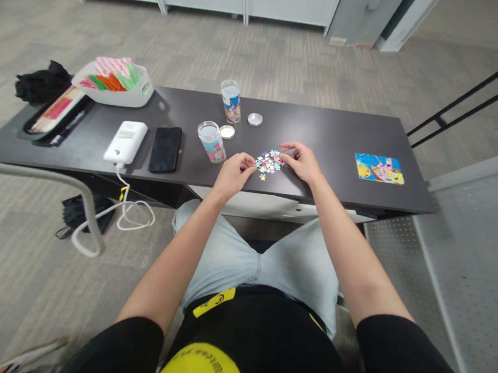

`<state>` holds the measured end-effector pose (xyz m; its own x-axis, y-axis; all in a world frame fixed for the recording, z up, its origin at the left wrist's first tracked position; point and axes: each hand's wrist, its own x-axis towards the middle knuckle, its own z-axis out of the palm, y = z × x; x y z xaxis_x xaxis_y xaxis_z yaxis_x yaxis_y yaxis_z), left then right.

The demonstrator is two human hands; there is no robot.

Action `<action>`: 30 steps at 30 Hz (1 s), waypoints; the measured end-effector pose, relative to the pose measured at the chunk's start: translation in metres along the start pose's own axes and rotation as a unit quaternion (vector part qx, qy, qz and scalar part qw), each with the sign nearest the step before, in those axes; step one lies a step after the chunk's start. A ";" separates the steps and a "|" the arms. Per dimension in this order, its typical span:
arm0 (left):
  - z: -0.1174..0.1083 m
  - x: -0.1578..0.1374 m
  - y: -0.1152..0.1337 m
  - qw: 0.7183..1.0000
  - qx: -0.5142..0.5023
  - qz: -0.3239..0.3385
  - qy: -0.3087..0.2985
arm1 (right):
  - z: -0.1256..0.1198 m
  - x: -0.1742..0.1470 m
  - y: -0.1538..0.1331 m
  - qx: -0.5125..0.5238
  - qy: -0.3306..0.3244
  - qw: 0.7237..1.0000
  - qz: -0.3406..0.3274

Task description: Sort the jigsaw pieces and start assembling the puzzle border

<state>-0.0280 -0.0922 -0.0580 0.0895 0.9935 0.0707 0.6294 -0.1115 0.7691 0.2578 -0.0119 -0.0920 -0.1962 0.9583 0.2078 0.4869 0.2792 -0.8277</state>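
A small heap of multicoloured jigsaw puzzle pieces (268, 162) lies on the dark table in front of me, one yellowish piece (262, 176) just off its near edge. My left hand (235, 175) is at the heap's left side, thumb and forefinger pinched together; whatever is between the tips is too small to make out. From the right, my right hand (303, 161) reaches to the heap with thumb and forefinger apart, the thumb tip touching its edge. Left of the heap stands a clear jar (211, 142) with a pink cartoon label. A cartoon picture card (380, 168) lies far right.
Behind stand a second clear jar (231, 102) and two round lids, one silver (255, 119), one pale (227, 131). Leftward on the table (322, 126) are a black phone (165, 149), a white power bank (125, 142) with cable, and a white basket (122, 97) of colourful packets.
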 end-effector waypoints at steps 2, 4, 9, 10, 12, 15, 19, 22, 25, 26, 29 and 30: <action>0.003 0.009 0.005 1.000 -0.021 0.005 -0.005 | -0.001 0.000 -0.001 -0.017 0.008 1.000 -0.005; 0.004 0.016 0.009 1.000 -0.017 0.008 0.002 | 0.000 -0.002 -0.003 -0.045 0.003 0.999 -0.008; 0.007 0.007 0.016 0.990 0.137 0.006 0.016 | 0.000 -0.005 -0.008 -0.141 -0.040 0.988 -0.041; 0.009 0.003 0.017 0.986 0.165 0.002 0.014 | 0.000 -0.005 -0.008 -0.141 -0.045 0.988 -0.045; 0.015 -0.004 0.021 0.981 0.194 0.003 0.004 | 0.000 -0.005 -0.010 -0.137 -0.050 0.988 -0.044; 0.025 -0.006 0.025 0.982 0.190 0.020 -0.005 | 0.000 -0.005 -0.012 -0.139 -0.043 0.989 -0.035; 0.031 0.003 0.027 0.987 0.161 0.011 -0.003 | 0.000 -0.006 -0.013 -0.131 -0.032 0.990 -0.034; 0.027 0.014 0.026 0.990 0.138 -0.014 -0.012 | 0.001 -0.005 -0.011 -0.120 -0.030 0.991 -0.040; 0.021 0.023 0.025 0.992 0.119 -0.028 -0.026 | 0.001 -0.003 -0.009 -0.114 -0.028 0.992 -0.047; 0.020 0.026 0.025 0.993 0.111 -0.032 -0.030 | 0.002 -0.003 -0.008 -0.113 -0.028 0.992 -0.048; 0.017 0.030 0.025 0.995 0.084 -0.041 -0.038 | 0.002 -0.001 -0.006 -0.109 -0.029 0.992 -0.051; 0.017 0.031 0.025 0.995 0.075 -0.043 -0.039 | 0.003 -0.001 -0.005 -0.107 -0.029 0.992 -0.051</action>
<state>0.0038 -0.0651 -0.0477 0.0867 0.9952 -0.0456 0.7447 -0.0344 0.6665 0.2531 -0.0144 -0.0891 -0.2995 0.9208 0.2499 0.6305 0.3876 -0.6725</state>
